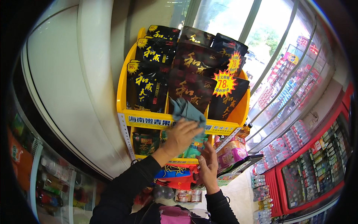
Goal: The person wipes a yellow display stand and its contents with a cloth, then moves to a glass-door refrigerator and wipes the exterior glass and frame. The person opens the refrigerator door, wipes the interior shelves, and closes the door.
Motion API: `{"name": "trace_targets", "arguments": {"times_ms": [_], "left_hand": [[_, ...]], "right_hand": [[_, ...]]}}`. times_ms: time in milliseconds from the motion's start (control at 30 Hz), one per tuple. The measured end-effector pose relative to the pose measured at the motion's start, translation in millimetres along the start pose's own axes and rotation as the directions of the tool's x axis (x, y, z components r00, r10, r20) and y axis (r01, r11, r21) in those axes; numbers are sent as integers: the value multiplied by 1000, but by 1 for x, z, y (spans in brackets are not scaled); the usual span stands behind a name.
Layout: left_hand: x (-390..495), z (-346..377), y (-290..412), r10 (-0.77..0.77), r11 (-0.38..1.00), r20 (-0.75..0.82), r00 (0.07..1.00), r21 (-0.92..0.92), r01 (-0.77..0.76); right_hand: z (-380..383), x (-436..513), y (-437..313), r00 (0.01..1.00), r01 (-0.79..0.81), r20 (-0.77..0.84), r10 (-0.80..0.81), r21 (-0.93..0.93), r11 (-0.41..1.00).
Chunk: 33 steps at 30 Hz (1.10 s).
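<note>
My left hand [178, 137] holds a grey-blue cloth [188, 112] against the front of a yellow display rack [243, 112]. The cloth rises over the rack's upper front strip and partly covers a dark foil pouch [193, 86] behind it. Lower and to the right, my right hand [208, 168] has its fingers apart and holds nothing. It is nearest to the lower shelf, where green pouches [146, 142] stand. More black pouches [148, 86] with gold lettering fill the upper tier in stepped rows. Starburst price signs [223, 83] stick out at the right.
A white curved panel [61, 70] borders the rack on the left. Below it is a drinks cooler [53, 182] with bottles. Barred windows [268, 70] are at the right, above packs of bottled water [279, 148] and a red-framed glass cabinet [316, 165]. A small carton [188, 196] sits on the floor.
</note>
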<state>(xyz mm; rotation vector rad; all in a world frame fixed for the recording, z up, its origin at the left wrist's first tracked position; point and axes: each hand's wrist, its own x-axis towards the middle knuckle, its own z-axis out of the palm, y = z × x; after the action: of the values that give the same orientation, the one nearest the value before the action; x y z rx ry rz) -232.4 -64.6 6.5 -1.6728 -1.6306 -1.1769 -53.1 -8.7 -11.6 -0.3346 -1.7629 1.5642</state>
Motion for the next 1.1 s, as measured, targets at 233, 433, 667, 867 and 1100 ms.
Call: {"name": "trace_targets", "arguments": {"times_ms": [233, 433, 667, 867, 1100], "left_hand": [[22, -30, 50, -42, 640, 404, 914, -691, 335], [53, -55, 29, 23, 896, 197, 980, -440, 67], [48, -44, -16, -323, 940, 262, 910, -25, 341], [40, -42, -17, -230, 969, 232, 945, 142, 201], [45, -32, -16, -204, 960, 194, 960, 230, 158]], "right_hand": [[2, 16, -17, 984, 134, -166, -71, 405, 905], [3, 69, -47, 910, 330, -201, -364, -181, 926], [12, 103, -16, 705, 587, 358, -612, -779, 220], [-39, 105, 1, 698, 497, 235, -677, -839, 221], [-118, 109, -48, 479, 299, -436, -761, -735, 609]]}}
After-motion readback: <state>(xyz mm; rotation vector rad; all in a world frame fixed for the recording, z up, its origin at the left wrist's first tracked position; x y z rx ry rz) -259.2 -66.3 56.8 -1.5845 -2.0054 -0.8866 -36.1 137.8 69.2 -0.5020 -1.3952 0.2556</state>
